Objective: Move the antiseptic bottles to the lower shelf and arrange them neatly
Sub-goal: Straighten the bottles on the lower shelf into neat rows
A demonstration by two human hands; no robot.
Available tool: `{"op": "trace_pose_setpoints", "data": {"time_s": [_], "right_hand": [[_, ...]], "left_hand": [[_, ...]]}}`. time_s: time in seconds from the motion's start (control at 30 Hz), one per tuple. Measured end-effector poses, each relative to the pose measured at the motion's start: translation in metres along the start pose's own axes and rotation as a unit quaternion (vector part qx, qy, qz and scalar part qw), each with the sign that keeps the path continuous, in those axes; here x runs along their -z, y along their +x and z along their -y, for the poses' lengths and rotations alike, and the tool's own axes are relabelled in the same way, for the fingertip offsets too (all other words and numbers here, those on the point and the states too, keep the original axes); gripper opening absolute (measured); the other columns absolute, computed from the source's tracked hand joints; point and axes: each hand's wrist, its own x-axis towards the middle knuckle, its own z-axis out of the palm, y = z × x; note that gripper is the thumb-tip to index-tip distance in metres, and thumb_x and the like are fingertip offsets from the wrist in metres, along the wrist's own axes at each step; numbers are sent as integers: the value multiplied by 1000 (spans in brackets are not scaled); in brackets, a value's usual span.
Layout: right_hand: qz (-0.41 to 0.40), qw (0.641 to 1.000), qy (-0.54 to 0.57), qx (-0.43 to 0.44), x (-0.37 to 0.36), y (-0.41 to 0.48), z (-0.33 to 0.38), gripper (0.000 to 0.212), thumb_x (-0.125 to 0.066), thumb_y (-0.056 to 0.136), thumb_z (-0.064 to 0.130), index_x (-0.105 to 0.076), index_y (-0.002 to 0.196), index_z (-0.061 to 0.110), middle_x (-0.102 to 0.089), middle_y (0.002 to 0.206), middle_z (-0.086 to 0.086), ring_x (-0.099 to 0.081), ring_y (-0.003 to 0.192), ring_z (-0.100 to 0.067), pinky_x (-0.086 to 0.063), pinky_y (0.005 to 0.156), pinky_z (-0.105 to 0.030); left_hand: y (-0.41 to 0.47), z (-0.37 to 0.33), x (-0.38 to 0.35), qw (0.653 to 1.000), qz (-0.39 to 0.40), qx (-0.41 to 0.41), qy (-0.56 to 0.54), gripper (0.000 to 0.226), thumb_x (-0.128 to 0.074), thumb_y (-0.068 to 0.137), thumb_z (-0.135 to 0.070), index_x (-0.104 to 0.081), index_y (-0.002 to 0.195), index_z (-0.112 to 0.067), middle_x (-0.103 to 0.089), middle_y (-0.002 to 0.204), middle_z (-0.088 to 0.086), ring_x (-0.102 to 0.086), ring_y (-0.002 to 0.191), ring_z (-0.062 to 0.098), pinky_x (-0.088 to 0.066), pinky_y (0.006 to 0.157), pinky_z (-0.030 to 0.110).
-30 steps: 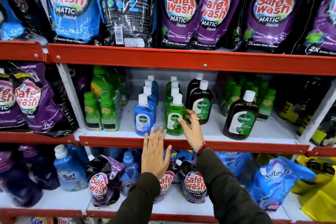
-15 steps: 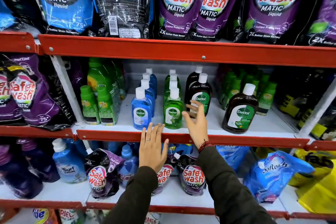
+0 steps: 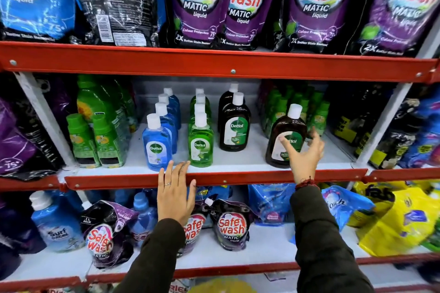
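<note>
On the middle shelf (image 3: pixel 238 162) stand Dettol bottles in rows: a blue row (image 3: pixel 156 145), a green row (image 3: pixel 200 143), and a brown pair (image 3: pixel 234 126). A lone brown Dettol bottle (image 3: pixel 284 126) stands apart at the right. My right hand (image 3: pixel 303 152) is open, fingers spread, right in front of that lone bottle, its thumb over the label, not closed round it. My left hand (image 3: pixel 175 195) lies flat and open against the red shelf edge (image 3: pixel 238 179), below the blue and green rows.
Small green bottles (image 3: pixel 95 140) stand left of the Dettol, and more green ones (image 3: pixel 316 114) behind the lone bottle. Safewash pouches (image 3: pixel 197 2) fill the top shelf. The shelf below holds Safewash pouches (image 3: pixel 232 228), a Surf bottle (image 3: pixel 56 226) and blue and yellow packs (image 3: pixel 404 216).
My right hand has moved right, from the front brown bottle of the pair to the lone brown bottle. My left hand has stayed at the shelf edge. The camera has moved closer.
</note>
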Motion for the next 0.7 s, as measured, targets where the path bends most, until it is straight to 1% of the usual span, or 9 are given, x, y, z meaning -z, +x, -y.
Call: {"op": "trace_pose_setpoints", "data": {"time_s": [0.03,0.07,0.13,0.17,0.23,0.37,0.5,0.63,0.7], "right_hand": [[37,999,19,-27,2,7,-7,82,-87,78,32,-48,146,10,-52,146,-14,-44,140,-30,-34,119,-41],[69,996,41,-44,5,12,-11,77,-88,76,32,-54,141,9,-59,141,-15,-53,135,-30,-41,119,-46],[107,990,65,-64,12,23,-19,76,-93,67,39,-64,130,8,-72,127,-15,-67,122,-30,-52,110,-52],[118,988,70,-73,16,28,-22,80,-94,63,42,-65,129,7,-73,125,-15,-68,121,-30,-53,108,-52],[134,985,84,-74,19,34,-25,83,-95,63,37,-63,132,5,-72,127,-14,-66,125,-30,-53,109,-49],[156,981,97,-59,18,30,-16,70,-93,69,19,-63,130,2,-74,125,-14,-69,119,-27,-56,105,-43],[199,972,118,-38,0,19,-3,56,-88,74,8,-65,126,3,-75,119,-10,-70,107,-17,-60,90,-22],[240,963,119,-26,-26,9,15,44,-87,76,7,-67,115,15,-75,111,1,-72,99,-4,-58,88,-19],[257,959,118,-26,-39,4,22,45,-87,76,7,-66,115,13,-75,113,-2,-71,102,-8,-57,94,-26]], "left_hand": [[0,0,0,1000,-1,0,0,55,-39,102,-39,-47,148,-10,-54,149,12,-35,150,32,-12,128,47],[0,1,0,1000,0,-1,0,55,-38,102,-39,-47,148,-10,-54,149,12,-35,150,32,-14,128,48],[0,1,0,1000,3,-1,4,55,-38,102,-39,-48,148,-10,-54,149,13,-35,150,32,-16,127,50],[0,1,0,1000,3,0,6,56,-38,102,-40,-48,148,-10,-54,149,13,-34,150,33,-16,127,50],[0,0,0,1000,3,4,5,56,-38,102,-40,-48,147,-10,-54,149,13,-35,150,33,-16,127,50],[1,-1,-2,1000,1,9,8,55,-38,101,-39,-49,146,-10,-55,147,13,-36,149,34,-17,127,50],[1,-1,-2,1000,1,9,8,55,-38,101,-39,-49,146,-10,-55,147,13,-37,149,34,-11,127,46],[1,-1,0,1000,5,6,3,56,-37,102,-41,-48,147,-11,-55,148,13,-37,149,33,-9,128,44],[1,0,0,1000,8,4,4,56,-36,102,-41,-48,148,-11,-55,149,12,-36,150,33,-7,128,43]]}}
